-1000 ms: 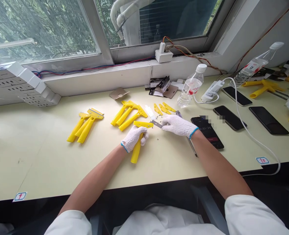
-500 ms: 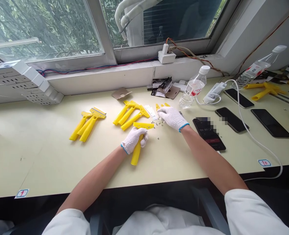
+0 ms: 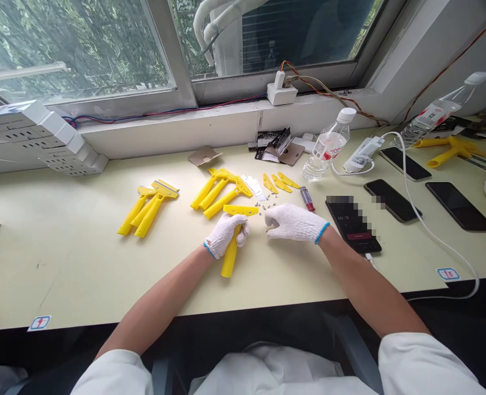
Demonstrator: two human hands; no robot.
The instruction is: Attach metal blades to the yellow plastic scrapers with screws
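My left hand point(image 3: 226, 233), in a white knit glove with a blue cuff, is wrapped around the handle of a yellow scraper point(image 3: 229, 258). The scraper's flat head points away from me. To the right, my gloved right hand point(image 3: 294, 222) is low over the table, its fingertips pinched at a small screw point(image 3: 266, 231). Several loose screws point(image 3: 263, 206) lie just beyond the hands. Three yellow cover plates point(image 3: 281, 183) and a screwdriver point(image 3: 307, 198) are behind my right hand. White blades or slips point(image 3: 254, 187) lie beside more yellow scrapers point(image 3: 222, 192).
Another group of yellow scrapers point(image 3: 147, 207) lies left. A water bottle point(image 3: 329, 145), a power strip point(image 3: 363, 153) and several phones point(image 3: 353, 225) stand or lie right, with a white cable point(image 3: 432, 241) across. White boxes point(image 3: 49, 140) are stacked at the back left; opened packaging point(image 3: 279, 147) lies by the sill.
My right hand has moved toward me, from the far screws and cover plates to a single screw nearer the table's front. The cover plates and screwdriver now show. My left hand holds still.
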